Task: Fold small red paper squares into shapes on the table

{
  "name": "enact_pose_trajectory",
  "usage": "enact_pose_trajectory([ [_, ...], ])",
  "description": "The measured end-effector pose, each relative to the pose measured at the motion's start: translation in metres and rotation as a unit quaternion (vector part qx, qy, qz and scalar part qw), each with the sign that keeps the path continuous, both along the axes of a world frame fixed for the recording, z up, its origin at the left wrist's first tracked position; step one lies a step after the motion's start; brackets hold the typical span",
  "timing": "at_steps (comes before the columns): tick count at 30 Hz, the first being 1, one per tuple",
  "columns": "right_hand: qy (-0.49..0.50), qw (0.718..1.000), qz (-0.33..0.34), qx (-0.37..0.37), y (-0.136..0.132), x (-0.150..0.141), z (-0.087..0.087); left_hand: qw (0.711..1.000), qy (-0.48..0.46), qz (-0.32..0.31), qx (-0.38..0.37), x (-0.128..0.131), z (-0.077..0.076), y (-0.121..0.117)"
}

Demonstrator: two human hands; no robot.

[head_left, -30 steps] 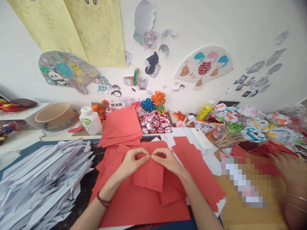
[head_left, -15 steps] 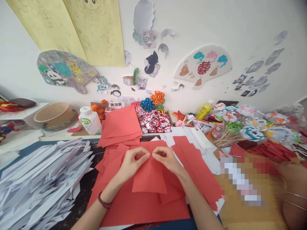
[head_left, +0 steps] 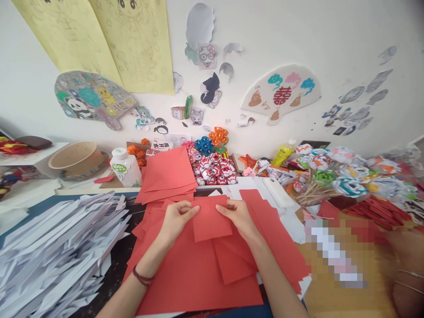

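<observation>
A small piece of red paper (head_left: 212,226) is held up between my two hands, its upper edge toward the wall. My left hand (head_left: 176,221) pinches its left upper corner between thumb and fingers. At the other upper corner, my right hand (head_left: 239,216) grips it, thumb lying on the near face. Below the paper lies a large red sheet (head_left: 195,282), with more red pieces overlapping on it. One loose red piece (head_left: 233,265) rests under my right forearm.
A heap of folded white paper strips (head_left: 59,251) spreads at the left. Stacked red squares (head_left: 168,172) lie at the back beside a white bottle (head_left: 126,168). Long red sheets (head_left: 278,238) sit to the right, near paper flowers (head_left: 347,176). Another person's arm (head_left: 409,269) shows far right.
My hands have moved apart, from the middle of the paper's top edge to its corners. The held paper now looks flatter and shorter, its lower edge higher than before.
</observation>
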State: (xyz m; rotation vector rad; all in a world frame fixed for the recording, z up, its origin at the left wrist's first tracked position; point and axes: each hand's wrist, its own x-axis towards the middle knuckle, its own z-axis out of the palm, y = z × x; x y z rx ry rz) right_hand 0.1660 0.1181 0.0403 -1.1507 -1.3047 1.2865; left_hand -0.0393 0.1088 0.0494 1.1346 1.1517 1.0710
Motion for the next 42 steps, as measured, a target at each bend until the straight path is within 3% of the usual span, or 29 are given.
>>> enact_pose_trajectory([
  [7, 0.055, 0.997, -0.02, -0.042, 0.0, -0.002, 0.001, 0.999, 0.014, 0.041, 0.021, 0.0, -0.001, 0.0],
  [15, 0.022, 0.999, -0.045, -0.013, -0.003, -0.008, 0.005, 0.996, 0.054, 0.059, 0.045, 0.001, 0.001, -0.001],
  [21, 0.035, 0.999, -0.024, -0.016, -0.004, -0.009, 0.009, 0.994, 0.069, 0.031, 0.081, 0.0, 0.0, 0.0],
  [26, 0.045, 0.999, -0.018, -0.013, -0.002, -0.006, 0.008, 0.982, 0.135, 0.038, 0.129, -0.002, -0.003, 0.002],
  [35, 0.026, 0.999, -0.044, -0.006, -0.003, -0.004, 0.007, 0.987, 0.116, 0.062, 0.093, 0.0, -0.003, 0.001],
  [39, 0.05, 0.997, -0.064, -0.011, -0.002, -0.001, 0.006, 0.984, 0.107, 0.086, 0.112, -0.003, -0.004, 0.004],
  [42, 0.076, 0.995, -0.055, -0.016, -0.001, -0.002, 0.004, 0.981, 0.13, 0.07, 0.125, -0.003, -0.005, 0.005],
])
